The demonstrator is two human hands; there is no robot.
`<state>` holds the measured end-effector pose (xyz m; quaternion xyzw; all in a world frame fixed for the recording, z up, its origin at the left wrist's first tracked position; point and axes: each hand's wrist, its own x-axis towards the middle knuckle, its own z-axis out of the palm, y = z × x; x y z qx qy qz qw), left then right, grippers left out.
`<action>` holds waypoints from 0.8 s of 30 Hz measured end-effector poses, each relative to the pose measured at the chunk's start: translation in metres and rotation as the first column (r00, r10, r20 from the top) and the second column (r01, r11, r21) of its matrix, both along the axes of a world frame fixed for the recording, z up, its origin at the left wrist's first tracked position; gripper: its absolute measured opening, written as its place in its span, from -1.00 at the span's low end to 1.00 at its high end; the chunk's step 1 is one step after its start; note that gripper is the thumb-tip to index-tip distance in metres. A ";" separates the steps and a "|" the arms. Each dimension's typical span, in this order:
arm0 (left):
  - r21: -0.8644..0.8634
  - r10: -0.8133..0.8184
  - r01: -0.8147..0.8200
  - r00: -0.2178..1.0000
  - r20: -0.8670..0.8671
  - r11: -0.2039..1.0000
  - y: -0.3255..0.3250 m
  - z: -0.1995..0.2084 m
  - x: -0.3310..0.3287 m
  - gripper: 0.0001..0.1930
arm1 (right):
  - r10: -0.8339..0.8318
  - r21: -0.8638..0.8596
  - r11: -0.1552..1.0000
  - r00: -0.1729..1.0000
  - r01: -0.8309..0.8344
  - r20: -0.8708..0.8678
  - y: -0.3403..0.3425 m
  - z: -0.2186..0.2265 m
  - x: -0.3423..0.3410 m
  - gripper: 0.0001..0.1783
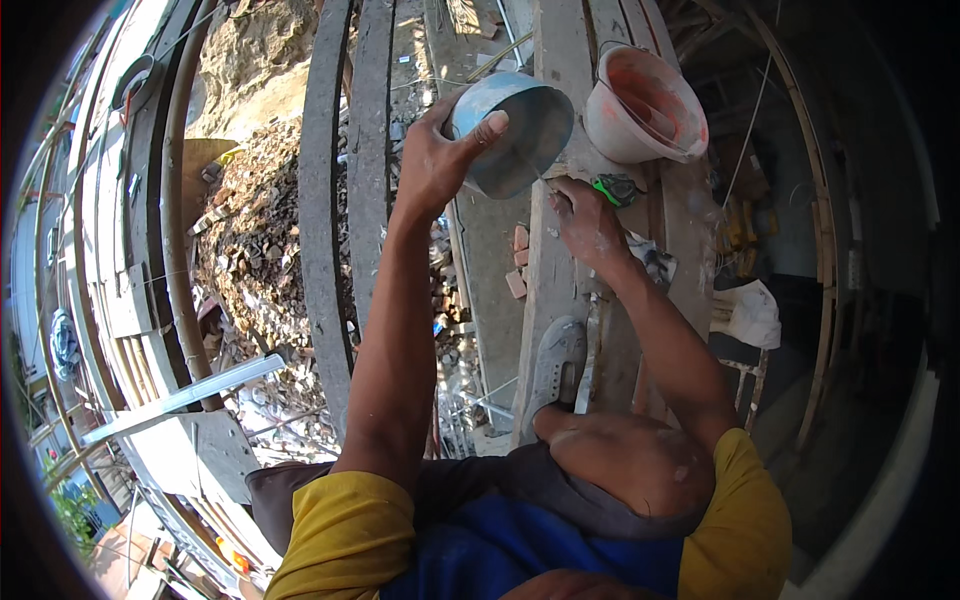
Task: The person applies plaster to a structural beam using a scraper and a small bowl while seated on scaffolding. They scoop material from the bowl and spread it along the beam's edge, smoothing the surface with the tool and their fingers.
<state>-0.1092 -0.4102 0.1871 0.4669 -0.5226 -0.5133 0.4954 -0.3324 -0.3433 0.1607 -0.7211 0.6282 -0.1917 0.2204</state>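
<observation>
My left hand point(436, 165) grips the rim of a round, pale blue tub point(525, 135), thumb inside and fingers behind its wall. The tub is tilted, its open side facing toward me and to the right. My right hand point(588, 225) is closed just below the tub's lower right edge. Something thin seems to run from its fingertips toward the tub, too small to make out. Right of the tub stands a white bucket point(615, 125) with reddish smears inside. A black and green tape measure point(617, 190) lies between that bucket and my right hand.
Long wooden planks point(322, 200) with gaps form the scaffold here. Rubble point(260, 270) lies below on the left. Brick pieces point(516, 284) sit beside the plank near my shoe point(558, 360). A metal bar point(190, 398) crosses at lower left; a white sack point(752, 315) is at right.
</observation>
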 end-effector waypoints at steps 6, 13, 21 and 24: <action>0.005 0.048 -0.048 0.999 0.020 0.999 0.001 -0.005 0.000 -0.08 | 0.078 0.156 0.984 0.995 -0.086 0.054 0.003 0.020 0.018 -0.78; 0.032 -0.079 0.077 0.995 0.062 0.997 0.001 0.000 -0.003 -0.02 | -0.043 -0.338 0.940 0.973 -0.037 -0.225 -0.026 0.032 -0.022 -0.83; 0.017 -0.200 0.199 0.980 0.005 0.980 0.009 0.024 -0.001 -0.01 | -0.067 -0.103 0.993 0.995 0.059 -0.079 -0.013 -0.015 -0.025 -0.83; 0.024 -0.174 0.174 0.985 -0.011 0.984 0.012 0.024 -0.001 -0.03 | -0.059 0.034 0.998 0.998 0.059 -0.001 -0.005 -0.025 -0.019 -0.79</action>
